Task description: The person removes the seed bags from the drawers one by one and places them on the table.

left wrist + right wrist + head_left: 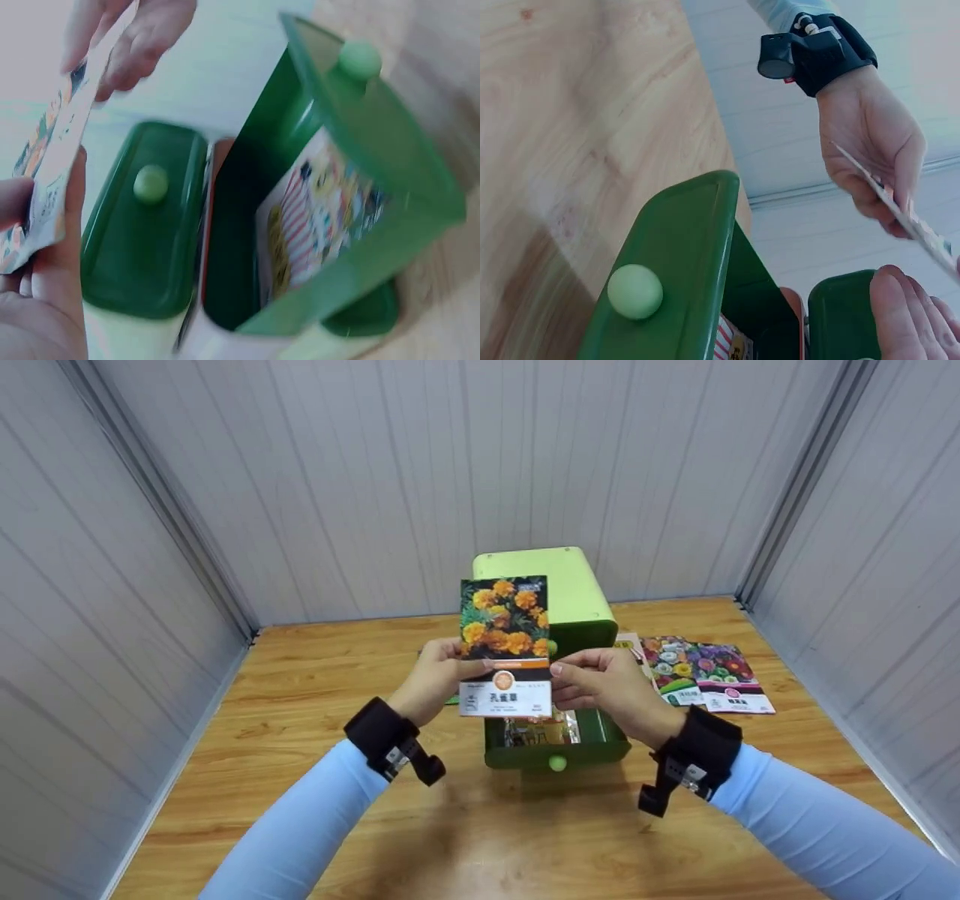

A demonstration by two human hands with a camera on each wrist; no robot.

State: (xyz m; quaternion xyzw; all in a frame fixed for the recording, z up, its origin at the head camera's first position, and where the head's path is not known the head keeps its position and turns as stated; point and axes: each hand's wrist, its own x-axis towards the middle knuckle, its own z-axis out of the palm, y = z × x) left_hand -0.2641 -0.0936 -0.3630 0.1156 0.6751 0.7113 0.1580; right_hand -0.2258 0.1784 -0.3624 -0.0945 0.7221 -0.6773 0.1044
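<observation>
A marigold seed packet (pixel 504 619) is held upright in front of a small green drawer cabinet (pixel 534 574). My left hand (pixel 431 679) pinches its left edge, thumb across the front and fingers behind. On the opposite edge, my right hand (pixel 611 686) pinches with thumb and fingertips; in the left wrist view the packet (pixel 56 180) runs between that hand's thumb and fingers. Below the hands, the cabinet's lower drawer (pixel 517 757) is pulled out, with colourful packets (pixel 322 210) lying inside. The upper drawer (pixel 142 225) is closed.
Several flower seed packets (pixel 731 675) lie fanned on the wooden table (pixel 300 750) right of the cabinet. A green bit of something shows beside the packet, mostly hidden by my left hand. Panelled walls (pixel 420 457) stand behind and on both sides.
</observation>
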